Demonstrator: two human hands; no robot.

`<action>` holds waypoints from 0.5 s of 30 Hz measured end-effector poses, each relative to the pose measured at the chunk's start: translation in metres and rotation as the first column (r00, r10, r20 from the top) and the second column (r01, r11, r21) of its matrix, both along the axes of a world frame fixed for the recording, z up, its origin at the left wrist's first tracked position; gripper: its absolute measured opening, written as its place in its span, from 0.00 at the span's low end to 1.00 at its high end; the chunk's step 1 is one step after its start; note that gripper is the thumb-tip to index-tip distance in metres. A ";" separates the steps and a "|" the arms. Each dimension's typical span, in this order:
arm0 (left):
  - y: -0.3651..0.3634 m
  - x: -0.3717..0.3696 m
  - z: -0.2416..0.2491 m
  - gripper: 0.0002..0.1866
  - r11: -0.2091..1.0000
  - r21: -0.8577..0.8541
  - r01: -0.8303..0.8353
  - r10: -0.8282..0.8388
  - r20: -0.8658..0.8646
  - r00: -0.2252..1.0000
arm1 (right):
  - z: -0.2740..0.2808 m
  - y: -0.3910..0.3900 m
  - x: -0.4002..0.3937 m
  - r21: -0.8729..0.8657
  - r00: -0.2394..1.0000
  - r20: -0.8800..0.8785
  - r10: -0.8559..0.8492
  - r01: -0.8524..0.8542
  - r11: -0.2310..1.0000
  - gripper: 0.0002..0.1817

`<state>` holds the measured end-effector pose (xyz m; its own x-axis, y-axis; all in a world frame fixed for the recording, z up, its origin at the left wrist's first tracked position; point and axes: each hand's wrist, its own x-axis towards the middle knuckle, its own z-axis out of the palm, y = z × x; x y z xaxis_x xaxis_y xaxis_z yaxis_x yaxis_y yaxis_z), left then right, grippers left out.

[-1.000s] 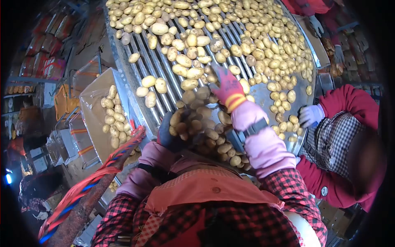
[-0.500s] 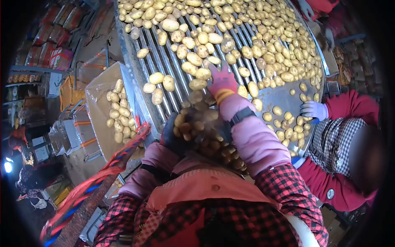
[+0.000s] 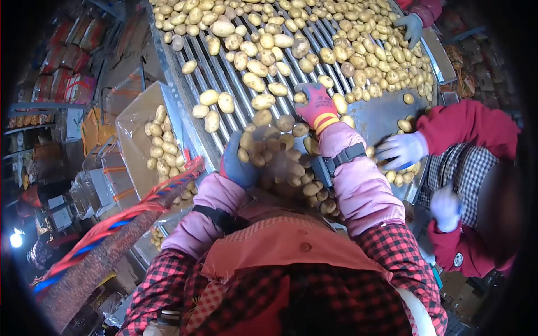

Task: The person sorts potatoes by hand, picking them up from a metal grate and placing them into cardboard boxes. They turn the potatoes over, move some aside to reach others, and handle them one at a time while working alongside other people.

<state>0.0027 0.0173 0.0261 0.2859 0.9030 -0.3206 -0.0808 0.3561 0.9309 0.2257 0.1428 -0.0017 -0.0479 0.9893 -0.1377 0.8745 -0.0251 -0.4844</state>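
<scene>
My right hand, in a red glove with grey fingertips, is over the metal roller bed, its fingers curled around a potato. At the near end of the rollers my left hand, in a blue-grey glove, lies with fingers extended along the left side of a shadowed heap of potatoes. Some potatoes in that heap are blurred by motion. More potatoes rest on the rollers beyond my hands.
An open box lined with plastic holds potatoes on the left. A rope-wrapped pole crosses the lower left. At right, a co-worker's gloved hand is over potatoes on a metal plate. Another person's gloved hand touches potatoes at upper right.
My right hand has shifted right and slightly nearer, its fingers going from spread to curled. My left hand has come further into view. The neighbouring co-worker's hand has moved left over the potatoes.
</scene>
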 end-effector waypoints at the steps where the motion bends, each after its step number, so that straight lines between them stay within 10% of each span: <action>1: 0.003 0.002 -0.002 0.22 0.995 0.075 0.064 -0.051 -0.161 0.986 | -0.006 -0.001 0.005 -0.078 0.998 0.064 0.025 -0.020 0.997 0.29; 6: 0.011 0.004 0.007 0.21 0.890 0.255 0.378 -0.156 -0.609 0.778 | 0.026 -0.035 0.005 0.021 0.970 -0.242 0.019 -0.014 1.000 0.27; 9: 0.005 0.010 -0.012 0.20 0.991 0.132 0.008 0.008 -0.116 0.993 | 0.042 -0.077 -0.021 -0.068 0.868 -0.453 0.202 -0.260 0.963 0.27; 10: 0.008 0.014 -0.002 0.17 0.956 0.281 0.082 -0.009 -0.252 0.968 | 0.020 -0.100 -0.029 0.072 0.739 -0.616 0.274 -0.293 0.953 0.26; 11: 0.008 0.016 -0.001 0.17 0.929 0.358 0.100 0.015 -0.305 0.952 | 0.045 -0.110 -0.037 0.216 0.805 -0.294 0.516 -0.470 0.856 0.25; 13: 0.004 0.017 -0.004 0.17 0.891 0.449 0.061 0.101 -0.329 0.939 | 0.058 -0.111 -0.041 0.164 0.791 -0.222 0.570 -0.546 0.822 0.22; 15: 0.000 0.015 -0.016 0.19 0.947 0.320 -0.026 0.078 -0.151 0.985 | 0.062 -0.095 -0.034 -0.076 0.830 -0.457 0.319 -0.394 0.916 0.18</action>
